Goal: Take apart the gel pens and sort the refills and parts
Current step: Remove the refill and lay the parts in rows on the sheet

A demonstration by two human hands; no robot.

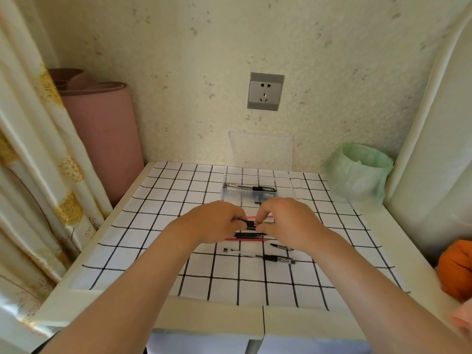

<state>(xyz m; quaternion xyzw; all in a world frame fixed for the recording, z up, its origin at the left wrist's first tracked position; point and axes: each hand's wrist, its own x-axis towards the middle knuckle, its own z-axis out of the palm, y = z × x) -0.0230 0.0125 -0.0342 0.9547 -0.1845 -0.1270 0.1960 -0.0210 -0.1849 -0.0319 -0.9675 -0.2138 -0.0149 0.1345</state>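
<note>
Print on pen [249,187] in clear box [282,186] too small to read. Left hand [214,222] curled, fingers pinch black pen piece [249,224] at its left end. Right hand [288,223] curled also, fingertips pinch same piece at right end. Both hands low over checked table [153,226], forearms stretched forward, knuckles close together. Below hands lie black parts [249,235] and red refill [245,240]. Nearer to person, whole pen [260,256] lies on table.

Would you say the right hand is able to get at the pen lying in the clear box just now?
Probably yes, once freed: the right hand pinches a black pen with the left hand, but the boxed pen lies just beyond in the open clear box.
</note>
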